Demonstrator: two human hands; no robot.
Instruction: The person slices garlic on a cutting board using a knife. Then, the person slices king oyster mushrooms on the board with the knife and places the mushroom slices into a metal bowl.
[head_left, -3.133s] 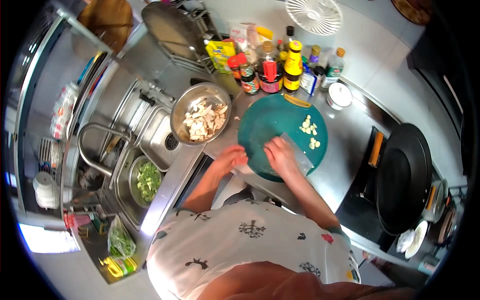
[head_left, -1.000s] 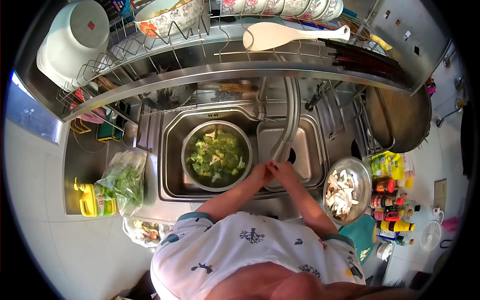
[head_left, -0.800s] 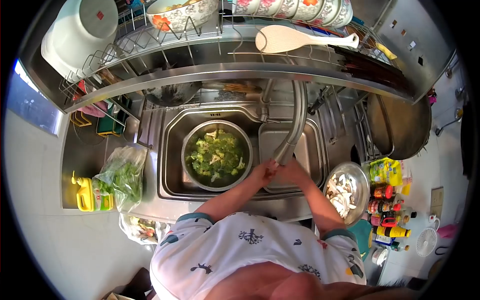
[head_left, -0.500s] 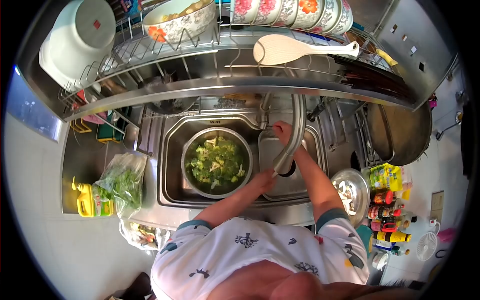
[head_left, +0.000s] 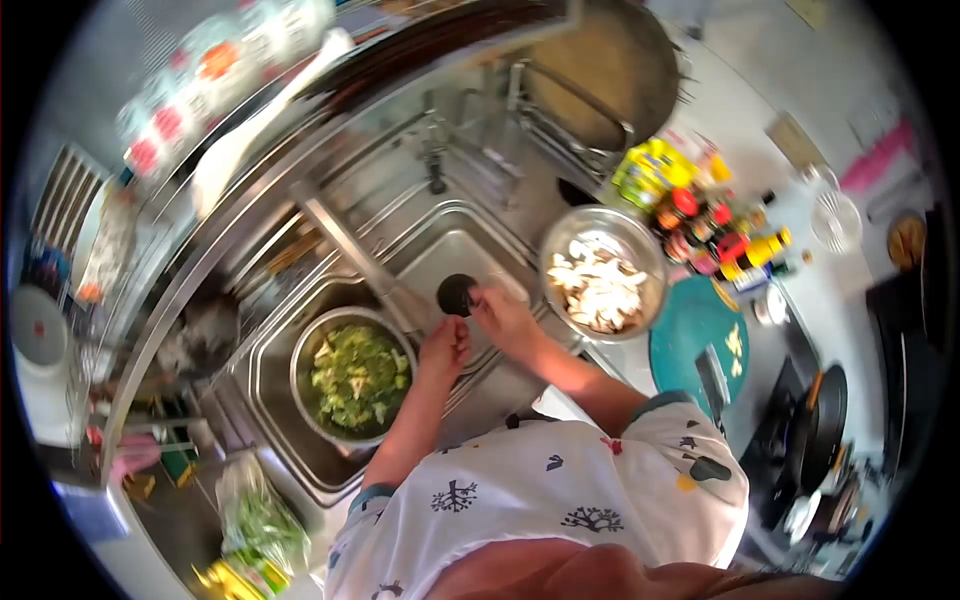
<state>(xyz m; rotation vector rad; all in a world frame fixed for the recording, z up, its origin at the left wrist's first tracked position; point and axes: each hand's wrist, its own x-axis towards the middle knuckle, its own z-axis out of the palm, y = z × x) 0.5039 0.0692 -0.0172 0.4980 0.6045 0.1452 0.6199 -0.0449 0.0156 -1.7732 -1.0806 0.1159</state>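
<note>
Over the right-hand sink basin (head_left: 440,247), my two hands are close together near the dark drain hole (head_left: 457,294). My left hand (head_left: 446,347) has its fingers curled closed, and nothing shows in them. Just to its right is my right hand (head_left: 503,318), its fingers smeared by motion. The faucet spout (head_left: 345,240) slants down toward the hands, its end beside my left hand. A round metal bowl (head_left: 300,385) stands in the left basin, with cut broccoli (head_left: 358,375) inside.
Right of the sink, a metal bowl (head_left: 655,262) holds sliced pale pieces (head_left: 600,288). Beyond it lie a teal round board (head_left: 680,340), a cleaver (head_left: 713,380) and several sauce bottles (head_left: 735,250). Bagged greens (head_left: 262,520) lie at left. A dish rack (head_left: 190,270) overhangs the sink.
The view has swung right, showing the board and cleaver. My right hand has come away from beside the faucet base; both hands are now together near the drain. My left hand has left the spout's end.
</note>
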